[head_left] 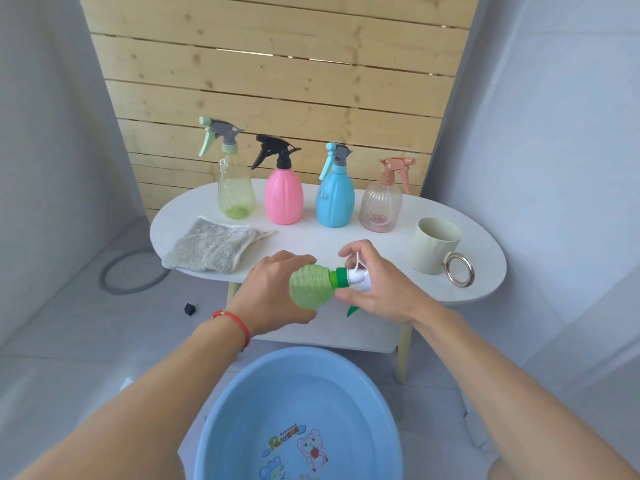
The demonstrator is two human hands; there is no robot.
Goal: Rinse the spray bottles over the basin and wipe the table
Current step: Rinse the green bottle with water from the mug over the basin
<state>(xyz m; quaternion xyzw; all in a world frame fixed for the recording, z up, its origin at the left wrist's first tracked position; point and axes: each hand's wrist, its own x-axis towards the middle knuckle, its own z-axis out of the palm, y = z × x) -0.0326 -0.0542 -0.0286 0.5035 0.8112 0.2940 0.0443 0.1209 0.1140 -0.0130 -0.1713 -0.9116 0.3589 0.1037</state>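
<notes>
Left hand grips the green bottle at centre frame, right hand pinches its sprayer: twist steadily, keeping it above the basin.

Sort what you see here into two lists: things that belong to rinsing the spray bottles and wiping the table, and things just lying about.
Part of the job:
green bottle, held in both hands
yellow-green bottle
pink bottle
blue bottle
clear ribbed bottle
blue basin
grey cloth
white table

Just lying about:
pale green mug
grey ring on the floor
small black object on the floor
</notes>
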